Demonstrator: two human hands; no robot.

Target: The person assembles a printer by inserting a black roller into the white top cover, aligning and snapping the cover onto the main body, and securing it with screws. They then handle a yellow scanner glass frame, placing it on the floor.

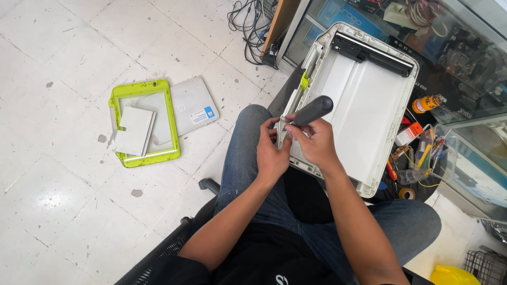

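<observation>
Item 1: white plastic printer housing (369, 100), open side up, propped on my lap and knees, tilted away from me. Shallow white interior; black bar assembly (373, 54) across the far end; small lime-green clip (304, 80) on the left wall.

Item 2: screwdriver with a thick dark grey handle (312, 110), handle pointing up and to the right. My right hand (316, 143) is closed around its lower part, at the near left corner of the housing. The tip is hidden behind my fingers.

Item 3: my left hand (271, 153), just beside the right and touching it, fingers pinching the housing's near left edge. Both hands together at that one corner.

Item 4: lime-green frame (144, 122) flat on the white tiled floor (63, 68) to my left, with a white rectangular panel (134, 131) lying on it.

Item 5: pale grey lid with a blue label (193, 106), on the floor, partly under the green frame's right side.

Item 6: tangle of black cables (247, 21) on the floor, beyond the housing.

Item 7: clutter of small tools and wires (417, 153) to the right of the housing, beside a glass display case (465, 63).
</observation>
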